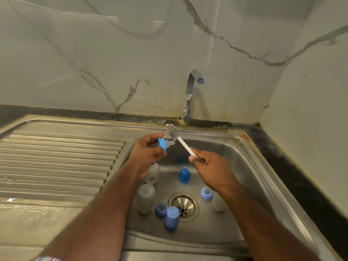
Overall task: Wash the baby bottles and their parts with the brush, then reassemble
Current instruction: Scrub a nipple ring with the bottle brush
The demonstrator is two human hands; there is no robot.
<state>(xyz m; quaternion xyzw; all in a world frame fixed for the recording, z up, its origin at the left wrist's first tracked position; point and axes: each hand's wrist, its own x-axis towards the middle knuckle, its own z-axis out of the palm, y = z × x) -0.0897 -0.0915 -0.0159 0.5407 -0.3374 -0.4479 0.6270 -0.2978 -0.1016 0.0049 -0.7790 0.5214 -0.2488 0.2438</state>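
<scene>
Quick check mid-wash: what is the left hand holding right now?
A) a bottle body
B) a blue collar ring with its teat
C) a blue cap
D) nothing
B: the left hand grips the blue collar ring with its teat above the sink, while the right hand holds the brush.

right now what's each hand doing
Left hand: holding the blue ring with teat.
Right hand: gripping the brush by its handle.
</scene>
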